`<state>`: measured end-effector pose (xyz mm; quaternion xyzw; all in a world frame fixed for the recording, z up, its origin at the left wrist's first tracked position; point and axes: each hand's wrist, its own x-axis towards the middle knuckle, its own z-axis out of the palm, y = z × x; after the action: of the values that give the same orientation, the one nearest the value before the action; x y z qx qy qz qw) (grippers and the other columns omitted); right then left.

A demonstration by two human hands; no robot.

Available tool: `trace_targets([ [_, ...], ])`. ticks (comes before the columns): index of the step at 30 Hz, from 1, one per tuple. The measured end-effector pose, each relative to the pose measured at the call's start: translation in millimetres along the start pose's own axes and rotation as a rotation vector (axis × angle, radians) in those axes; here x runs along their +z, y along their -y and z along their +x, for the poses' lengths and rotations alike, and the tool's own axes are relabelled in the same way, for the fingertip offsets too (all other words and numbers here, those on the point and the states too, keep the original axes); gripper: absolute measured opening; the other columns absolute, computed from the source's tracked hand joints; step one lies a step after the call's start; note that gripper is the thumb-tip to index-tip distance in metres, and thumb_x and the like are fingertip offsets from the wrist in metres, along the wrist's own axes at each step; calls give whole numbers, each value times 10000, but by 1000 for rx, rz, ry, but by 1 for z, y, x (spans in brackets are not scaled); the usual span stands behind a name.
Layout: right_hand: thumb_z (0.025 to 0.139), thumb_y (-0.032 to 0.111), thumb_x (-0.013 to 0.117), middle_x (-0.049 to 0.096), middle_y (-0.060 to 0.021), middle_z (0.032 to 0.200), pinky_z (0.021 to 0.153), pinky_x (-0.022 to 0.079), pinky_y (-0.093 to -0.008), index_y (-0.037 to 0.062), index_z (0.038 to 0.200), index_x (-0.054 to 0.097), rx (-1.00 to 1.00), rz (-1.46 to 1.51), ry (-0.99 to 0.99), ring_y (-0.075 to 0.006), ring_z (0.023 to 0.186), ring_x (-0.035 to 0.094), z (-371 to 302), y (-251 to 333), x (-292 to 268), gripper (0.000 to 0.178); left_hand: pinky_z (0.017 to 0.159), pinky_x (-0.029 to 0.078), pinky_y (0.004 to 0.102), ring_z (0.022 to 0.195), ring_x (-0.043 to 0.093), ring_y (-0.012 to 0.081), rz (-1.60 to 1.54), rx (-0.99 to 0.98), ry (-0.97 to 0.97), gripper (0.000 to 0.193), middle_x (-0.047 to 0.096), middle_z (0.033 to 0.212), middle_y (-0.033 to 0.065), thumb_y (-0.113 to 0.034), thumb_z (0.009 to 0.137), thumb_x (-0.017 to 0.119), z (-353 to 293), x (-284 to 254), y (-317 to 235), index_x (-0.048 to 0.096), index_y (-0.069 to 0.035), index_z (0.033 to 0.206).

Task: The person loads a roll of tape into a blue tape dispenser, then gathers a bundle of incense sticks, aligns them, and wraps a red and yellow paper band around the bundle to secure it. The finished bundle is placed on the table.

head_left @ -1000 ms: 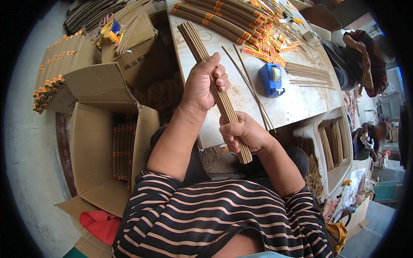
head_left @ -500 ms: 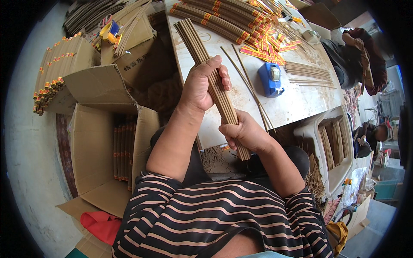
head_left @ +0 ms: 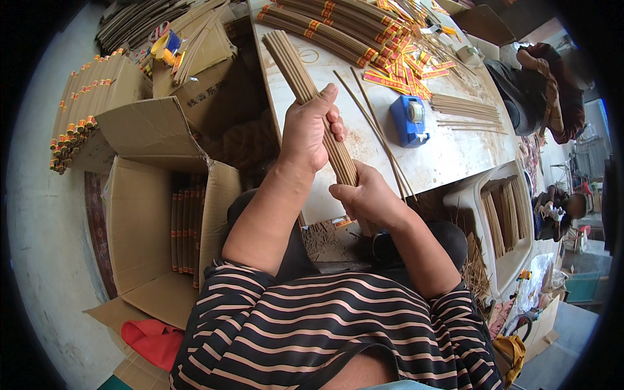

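1 bundle of brown sticks [head_left: 340, 156] slants through your curled fingers [head_left: 336, 123], your left hand [head_left: 308, 130] closed around its middle, your right hand [head_left: 369, 195] around its lower part.

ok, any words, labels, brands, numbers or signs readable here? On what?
Cardboard box: row of dark printed characters, wording not copied.
Loose red-and-yellow labels: print too small to read.
Banded stick bundles: band print too small.
Blue tape dispenser: none legible.
Held stick bundle: no print visible.
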<state>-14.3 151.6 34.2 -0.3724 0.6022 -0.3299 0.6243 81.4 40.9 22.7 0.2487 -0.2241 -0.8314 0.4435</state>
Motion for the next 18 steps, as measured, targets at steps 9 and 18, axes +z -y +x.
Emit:
trace_targets([
  [9,793,171,661,533,-43,696,539,450,-248,11,910,495,-104,-13,28,-129,582,533,5,-10,-9,258,442,400,255,460,476,114,-60,16,69,289,482,558,-7,-266,830,672,0,-1,-4,480,-124,667],
  [18,730,213,731,576,-168,884,721,456,-359,-8,876,567,-413,-659,-502,-291,821,570,0,9,-1,312,436,425,278,440,490,144,144,293,30,339,482,530,17,-318,814,690,1,0,0,498,-95,644],
])
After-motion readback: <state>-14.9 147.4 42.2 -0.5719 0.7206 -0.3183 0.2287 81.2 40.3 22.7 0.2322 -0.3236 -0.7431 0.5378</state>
